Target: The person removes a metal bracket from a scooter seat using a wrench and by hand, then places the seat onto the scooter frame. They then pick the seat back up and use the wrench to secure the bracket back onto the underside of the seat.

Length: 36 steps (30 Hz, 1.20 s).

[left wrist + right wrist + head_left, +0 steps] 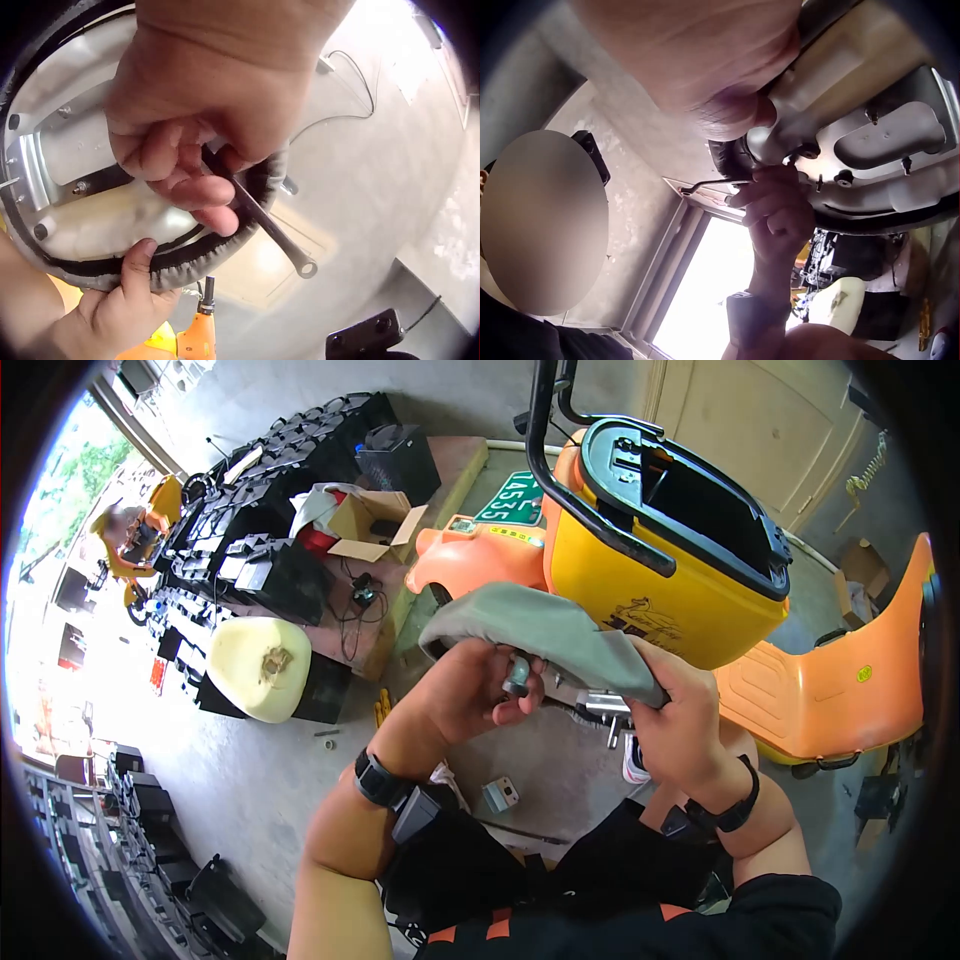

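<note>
A scooter seat with a grey cover [545, 635] is held up in front of the body. Its underside, seen in the left wrist view, shows a pale base [142, 210], several bolts and a metal hinge bracket [34, 172]. My left hand [475, 685] is at the underside with its fingers curled round a wrench [274, 232], whose ring end sticks out past the seat rim. The wrench's other end is hidden by the fingers. My right hand [685, 715] grips the bracket end of the seat, thumb on top of the cover.
A yellow and orange scooter [660, 590] stands ahead, its seat opening uncovered. Black batteries [270, 490], an open cardboard box [375, 525] and a cream seat foam [260, 670] are at the left. A small white box [500, 794] lies on the floor near the legs.
</note>
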### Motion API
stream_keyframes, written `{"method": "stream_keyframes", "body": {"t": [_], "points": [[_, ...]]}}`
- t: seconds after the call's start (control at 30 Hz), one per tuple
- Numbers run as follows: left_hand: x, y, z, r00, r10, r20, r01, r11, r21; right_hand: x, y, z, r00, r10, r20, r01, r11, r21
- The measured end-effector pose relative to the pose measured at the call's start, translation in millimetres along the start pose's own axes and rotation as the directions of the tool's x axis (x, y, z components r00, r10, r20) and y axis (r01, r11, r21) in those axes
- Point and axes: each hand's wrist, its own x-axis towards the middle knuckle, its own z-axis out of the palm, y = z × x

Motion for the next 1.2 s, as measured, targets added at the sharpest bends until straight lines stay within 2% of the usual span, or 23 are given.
{"method": "stream_keyframes", "body": {"t": [0.07,0.1,0.23,0.3,0.33,0.4,0.43,0.57,0.6,0.63,0.67,0.7,0.73,0.77,0.8,0.93,0.97,1.0,1.03,1.1,1.13,1.2], "points": [[4,-1,-12,0.983,-0.035,0.178,0.044,0.998,-0.042,0,-2,-1,1.0,0.011,0.005,-0.011,1.0,0.015],[5,-2,-14,0.982,-0.024,0.185,0.051,0.988,-0.144,1,-2,-1,1.0,0.028,0.013,-0.028,0.999,0.024],[2,2,-11,0.994,-0.059,0.092,0.067,0.995,-0.076,0,-1,-2,1.0,0.022,0.011,-0.022,0.999,0.031],[2,-1,-9,0.997,-0.024,0.068,0.029,0.997,-0.071,2,1,-3,0.999,-0.048,-0.013,0.048,0.999,0.008],[4,-3,-6,0.997,-0.029,0.07,0.034,0.997,-0.068,3,1,-3,0.999,-0.044,-0.018,0.044,0.999,0.007],[9,-9,4,0.996,0.063,0.058,-0.061,0.998,-0.024,4,0,-2,0.999,-0.035,-0.018,0.035,0.999,-0.006],[9,-10,11,0.997,0.035,-0.062,-0.038,0.998,-0.049,4,2,-1,0.999,-0.028,-0.017,0.028,1.0,-0.006],[17,-19,10,1.0,0.02,0.008,-0.019,0.996,-0.092,6,5,2,1.0,0.011,-0.01,-0.011,1.0,0.01],[17,-18,21,0.982,0.07,-0.175,-0.042,0.986,0.162,6,5,1,0.999,0.029,-0.023,-0.029,0.999,0.014],[17,-17,27,0.929,0.162,-0.333,-0.014,0.914,0.406,6,4,0,0.999,0.026,-0.018,-0.026,1.0,0.009],[19,-19,23,0.929,0.164,-0.332,-0.018,0.916,0.402,7,2,-3,0.996,0.081,-0.028,-0.08,0.996,0.026],[22,-22,16,0.926,0.277,-0.257,-0.065,0.785,0.616,7,1,-4,0.99,0.137,-0.038,-0.135,0.99,0.044],[22,-25,12,0.916,0.368,-0.157,-0.107,0.603,0.79,8,0,-4,0.99,0.136,-0.036,-0.135,0.99,0.043],[23,-30,12,0.908,0.413,-0.064,-0.145,0.455,0.879,9,-1,-4,0.974,0.222,-0.034,-0.217,0.968,0.126],[22,-33,16,0.909,0.411,-0.065,-0.143,0.455,0.879,9,-1,-3,0.951,0.307,-0.027,-0.296,0.932,0.208],[20,-38,24,0.916,0.396,-0.061,-0.101,0.375,0.922,9,-1,-2,0.946,0.324,0.01,-0.317,0.918,0.237],[26,-43,13,0.807,0.587,0.069,-0.208,0.173,0.963,9,-1,-1,0.946,0.325,0.013,-0.318,0.918,0.237],[27,-40,14,0.654,0.723,0.222,-0.268,-0.053,0.962,8,-1,0,0.958,0.286,0.0,-0.279,0.935,0.218],[24,-38,17,0.654,0.723,0.22,-0.266,-0.053,0.963,8,-1,1,0.969,0.246,-0.013,-0.239,0.951,0.198],[15,-29,26,0.737,0.658,-0.153,-0.145,0.375,0.916,8,-1,-1,0.96,0.28,0.006,-0.274,0.936,0.221],[14,-25,23,0.739,0.656,-0.152,-0.145,0.375,0.915,9,-1,-2,0.95,0.312,0.025,-0.308,0.92,0.241],[14,-18,18,0.771,0.599,-0.215,-0.36,0.689,0.629,9,-2,-3,0.947,0.321,0.019,-0.315,0.917,0.244]]}}
